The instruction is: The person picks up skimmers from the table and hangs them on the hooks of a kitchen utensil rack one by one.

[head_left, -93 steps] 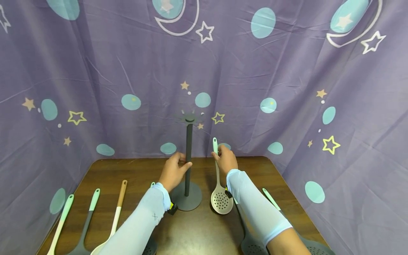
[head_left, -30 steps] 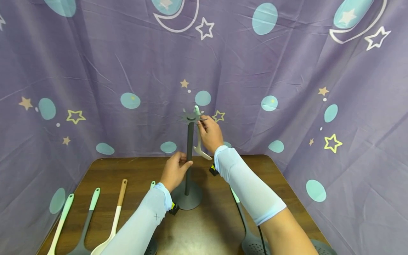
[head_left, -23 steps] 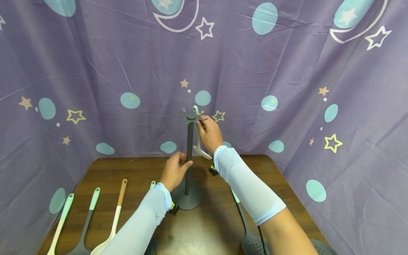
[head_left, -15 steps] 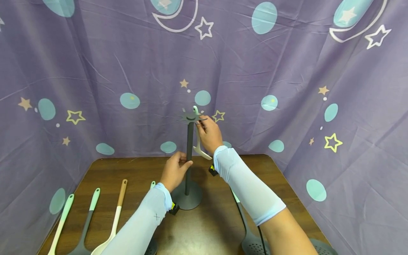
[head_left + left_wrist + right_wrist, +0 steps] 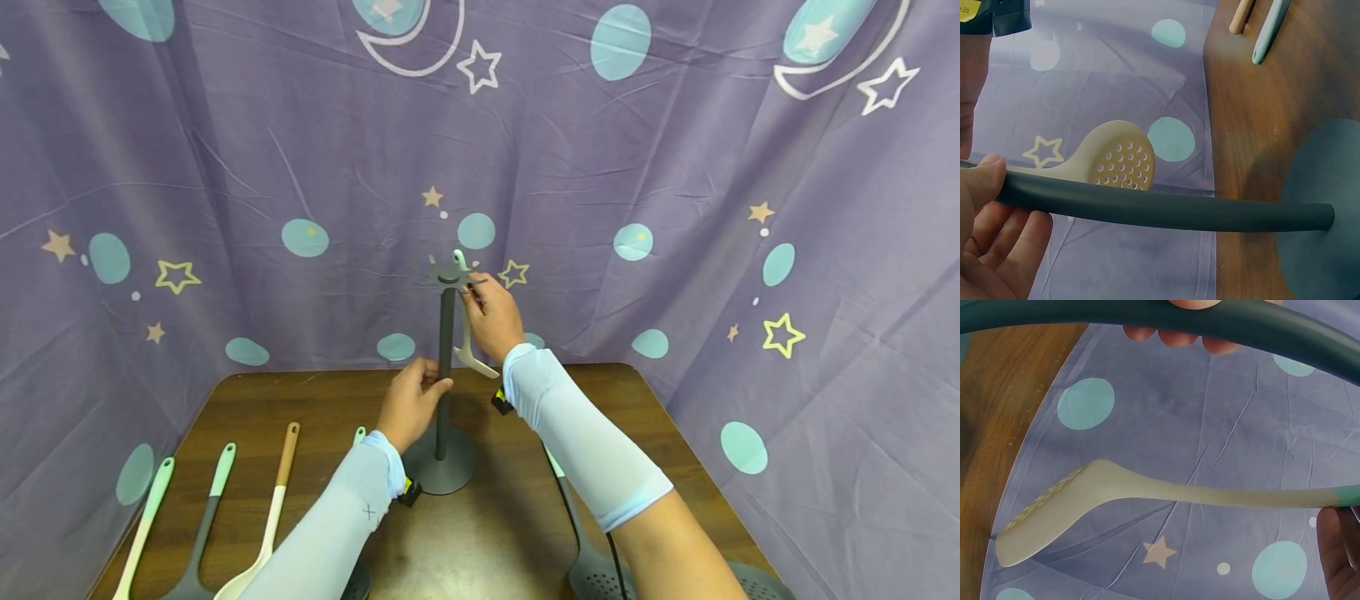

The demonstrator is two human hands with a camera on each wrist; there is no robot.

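A dark grey utensil stand (image 5: 446,333) with a round base and a ring of hooks on top stands mid-table. My left hand (image 5: 408,404) grips its pole about halfway up, thumb on one side and fingers on the other. My right hand (image 5: 495,318) pinches the mint handle of a beige skimmer (image 5: 472,361) beside the hook ring. The handle's holed end shows just behind the hooks, and the skimmer hangs head down, clear of the table. In the left wrist view the perforated head of the skimmer (image 5: 1121,156) appears behind the pole.
On the left of the table (image 5: 330,400) lie a mint-handled utensil (image 5: 153,500), a grey turner-like one (image 5: 210,517) and a wooden-handled white ladle (image 5: 276,500). A grey slotted turner (image 5: 588,567) lies at right. A purple curtain (image 5: 360,150) closes off the back and sides.
My right hand has raised the skimmer from low over the table to the stand's hook ring and turned it edge-on. Over the last second both hands stay almost still.
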